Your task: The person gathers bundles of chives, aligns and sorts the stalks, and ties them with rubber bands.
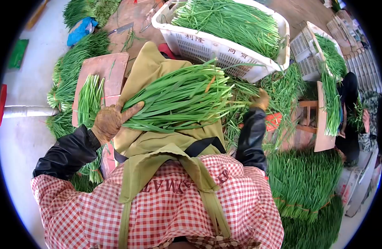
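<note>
A thick bunch of garlic chives [178,99] lies across my lap on an olive apron [147,66], leaf tips to the left and pale stem ends to the right. My left hand [112,120] grips the leafy end, its thumb laid over the leaves and its other fingers partly hidden. At the stem end, my right hand [260,99] is closed, small in view, with a few pale stalks reaching to its fingers. Loose chive leaves and trimmings [282,91] lie around and beyond that hand.
Ahead stands a white plastic crate [220,47] heaped with chives. A small board [101,68] with a chive bundle [89,97] is at my left. Tied bundles [305,178] stand at right. A knife [121,28] lies far left near a blue bag [82,31]. Another person [351,116] sits at far right.
</note>
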`<state>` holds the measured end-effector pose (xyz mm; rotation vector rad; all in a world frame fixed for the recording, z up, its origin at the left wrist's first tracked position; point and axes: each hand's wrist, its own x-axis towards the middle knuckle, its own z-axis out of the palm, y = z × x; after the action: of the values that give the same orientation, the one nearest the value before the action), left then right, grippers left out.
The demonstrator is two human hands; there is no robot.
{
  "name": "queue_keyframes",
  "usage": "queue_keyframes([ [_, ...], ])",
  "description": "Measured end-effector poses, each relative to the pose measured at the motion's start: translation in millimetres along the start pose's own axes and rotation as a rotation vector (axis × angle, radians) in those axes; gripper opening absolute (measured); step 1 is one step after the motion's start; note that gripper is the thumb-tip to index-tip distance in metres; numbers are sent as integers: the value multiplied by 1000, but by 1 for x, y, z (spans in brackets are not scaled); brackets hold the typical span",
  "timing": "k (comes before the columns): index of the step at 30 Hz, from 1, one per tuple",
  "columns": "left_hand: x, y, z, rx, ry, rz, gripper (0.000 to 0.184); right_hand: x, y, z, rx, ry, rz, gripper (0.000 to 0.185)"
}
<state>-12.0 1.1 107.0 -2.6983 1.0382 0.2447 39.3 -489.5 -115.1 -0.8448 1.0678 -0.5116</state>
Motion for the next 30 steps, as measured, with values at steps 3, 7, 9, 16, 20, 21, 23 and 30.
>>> queue_keyframes([
  [3, -3, -6, 10, -125, 23, 23, 76, 11, -31, -46, -218, -78, -49, 37],
  [7, 3, -3, 13, -162, 96, 63, 85, -149, -98, 4, -651, -598, 49, 67],
  [9, 6, 2, 8, -157, 60, 78, 86, -192, -83, 22, -758, -855, 363, 63],
  [16, 5, -19, 7, -452, 345, -4, 86, -226, -81, 35, -367, -956, 742, 29],
  [20, -1, -47, 16, -279, 157, -101, 84, -147, -67, -7, 197, -750, 351, 21],
  [21, -3, -55, 26, -261, 161, -88, 83, -112, -62, -28, 353, -765, 259, 22],
  [23, -3, -58, 33, -247, 186, -55, 80, -54, -74, -79, 510, -769, 411, 24],
  [30, 0, -61, 46, -202, 207, 0, 77, -85, -129, -32, -1535, -384, -606, 75],
])
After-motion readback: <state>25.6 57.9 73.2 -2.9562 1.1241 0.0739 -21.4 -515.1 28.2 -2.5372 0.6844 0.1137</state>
